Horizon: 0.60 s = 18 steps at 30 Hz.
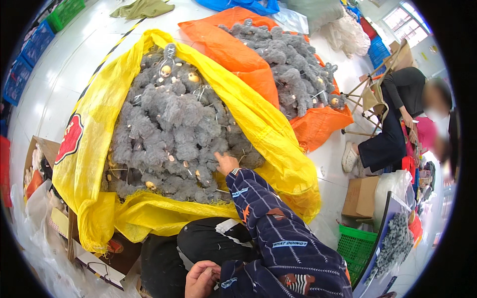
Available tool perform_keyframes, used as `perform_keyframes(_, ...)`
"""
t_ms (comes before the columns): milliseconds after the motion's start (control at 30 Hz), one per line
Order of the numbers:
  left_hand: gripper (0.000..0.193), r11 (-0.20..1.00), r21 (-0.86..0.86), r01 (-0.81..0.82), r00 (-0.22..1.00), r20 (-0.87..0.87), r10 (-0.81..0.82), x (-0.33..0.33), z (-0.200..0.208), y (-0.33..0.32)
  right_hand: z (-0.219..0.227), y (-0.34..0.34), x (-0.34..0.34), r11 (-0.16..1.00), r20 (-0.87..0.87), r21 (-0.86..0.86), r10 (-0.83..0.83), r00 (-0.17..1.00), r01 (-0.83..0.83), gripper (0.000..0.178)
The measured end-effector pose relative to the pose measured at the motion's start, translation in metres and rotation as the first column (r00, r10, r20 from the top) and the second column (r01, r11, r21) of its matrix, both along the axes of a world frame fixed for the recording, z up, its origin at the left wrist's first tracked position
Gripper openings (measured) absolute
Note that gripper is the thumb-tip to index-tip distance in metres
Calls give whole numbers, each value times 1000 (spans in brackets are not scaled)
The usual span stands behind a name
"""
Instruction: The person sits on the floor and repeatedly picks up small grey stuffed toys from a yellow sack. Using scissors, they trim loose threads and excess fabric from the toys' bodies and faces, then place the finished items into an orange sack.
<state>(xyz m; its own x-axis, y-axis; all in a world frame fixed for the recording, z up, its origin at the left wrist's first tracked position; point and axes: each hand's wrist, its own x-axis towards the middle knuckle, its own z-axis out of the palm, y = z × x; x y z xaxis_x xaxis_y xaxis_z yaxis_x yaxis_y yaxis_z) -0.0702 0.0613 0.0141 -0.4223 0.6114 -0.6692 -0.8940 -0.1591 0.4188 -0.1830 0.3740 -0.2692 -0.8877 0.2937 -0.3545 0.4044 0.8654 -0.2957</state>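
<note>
A large heap of grey fluffy plush doll pieces [169, 114] fills an opened yellow woven sack [92, 144]. Small beige plastic doll faces [193, 77] and pale little parts poke out of the fur. My right hand [226, 163] reaches into the right side of the heap, touching the grey plush with its fingers apart; nothing shows in its grip. Close to my lap, my left hand [202, 279] is closed, its fingers curled inward. What it holds, if anything, is hidden.
Beyond the yellow sack lies an orange sack [238, 62] of similar grey plush. At right, a person [392, 119] sits beside a folding stool [373, 99]. Nearer are a cardboard box [360, 196] and a green basket [355, 251]. An opened carton [47, 149] stands at left.
</note>
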Motion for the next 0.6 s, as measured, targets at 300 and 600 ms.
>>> perform_keyframes(300,20,998,57,-25,995,-94,30,5,6,10,69,-32,54,194,182,-916,-579,795,351,34)
perform_keyframes(600,62,939,197,-281,949,-91,303,13,-15,10,189,-97,152,-624,480,-742,-240,844,245,35)
